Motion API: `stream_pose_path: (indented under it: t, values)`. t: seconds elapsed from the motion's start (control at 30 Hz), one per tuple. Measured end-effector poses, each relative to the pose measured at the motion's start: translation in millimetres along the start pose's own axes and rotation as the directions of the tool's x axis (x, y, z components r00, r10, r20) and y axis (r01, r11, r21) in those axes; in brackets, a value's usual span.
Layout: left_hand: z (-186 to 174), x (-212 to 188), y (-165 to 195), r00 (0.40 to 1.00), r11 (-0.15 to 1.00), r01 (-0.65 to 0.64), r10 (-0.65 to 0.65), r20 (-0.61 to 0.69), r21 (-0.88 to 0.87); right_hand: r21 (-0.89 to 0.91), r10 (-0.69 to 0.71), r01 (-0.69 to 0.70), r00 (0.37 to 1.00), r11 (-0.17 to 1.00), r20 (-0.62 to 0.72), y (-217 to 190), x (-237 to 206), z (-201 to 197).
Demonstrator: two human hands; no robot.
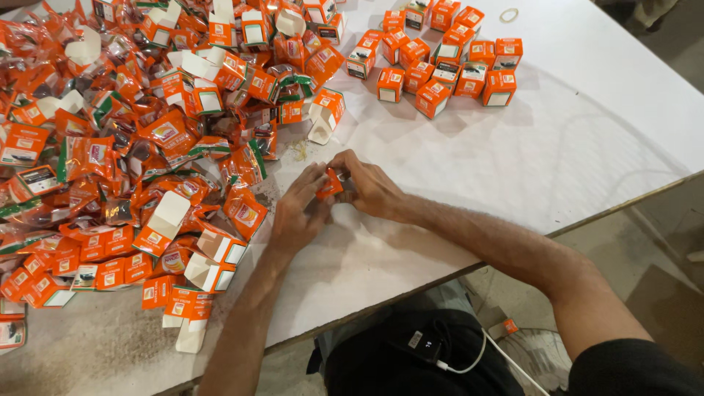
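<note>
Both hands meet near the middle of the white table (513,147), a little toward its near edge. Left hand (297,213) and right hand (370,187) are closed together on one small orange carton (330,183); fingers of each pinch it from opposite sides, thumbs on top. Most of the carton is hidden by the fingers, so whether its flaps are tucked in I cannot tell.

Handling, as I judge it: thin printed card, very light, hollow. Stiff along its folded edges, soft on the flat faces, which would dent under a hard squeeze. Slightly glossy, so somewhat slippery. Best held by the corners and edges, fingertips only, much as now.

Orientation: what shows of the carton tilts, its long axis seeming to run from near-left up to far-right, between the two sets of fingertips. Which end is the opening end is not visible.

Around: a big loose heap of orange cartons and crinkled wrappers (132,147) fills the left of the table, many with white flaps hanging open. On the far side, right of the heap, stands a tidy cluster of closed cartons (440,62). A rubber band (509,15) lies at the far edge. A dark phone with a white cable (425,345) rests on the person's lap.
</note>
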State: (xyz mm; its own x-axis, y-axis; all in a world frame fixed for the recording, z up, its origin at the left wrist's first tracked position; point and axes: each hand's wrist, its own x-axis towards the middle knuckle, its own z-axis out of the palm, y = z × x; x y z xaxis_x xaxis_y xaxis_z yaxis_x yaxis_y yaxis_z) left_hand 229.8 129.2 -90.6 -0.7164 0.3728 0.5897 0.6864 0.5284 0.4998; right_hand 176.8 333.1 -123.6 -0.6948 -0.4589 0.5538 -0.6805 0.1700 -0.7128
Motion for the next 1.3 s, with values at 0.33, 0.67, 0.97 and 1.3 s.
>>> stream_pose_path:
  t: [0.33, 0.67, 0.97, 1.3]
  values:
    - [16, -5, -9, 0.984, 0.981, 0.132, -0.147, -0.098, -0.145, -0.076, 0.045, -0.039, 0.996, 0.996, 0.076, -12, 2, -3]
    - [7, -5, 1, 1.0, 1.0, -0.005, 0.005, 0.011, 0.024, -0.072, -0.033, 0.039, 0.996, 0.997, 0.083, -9, 0, -3]
    - [21, 13, -29, 0.975, 0.954, 0.088, -0.023, -0.222, 0.286, -0.699, -0.15, -0.08, 0.954, 0.711, -0.261, -1, 20, -61]
    - [77, 121, -61, 0.934, 0.89, 0.281, -0.339, 0.112, 0.359, -0.455, -0.157, 0.035, 0.96, 0.89, -0.234, 17, 20, -60]
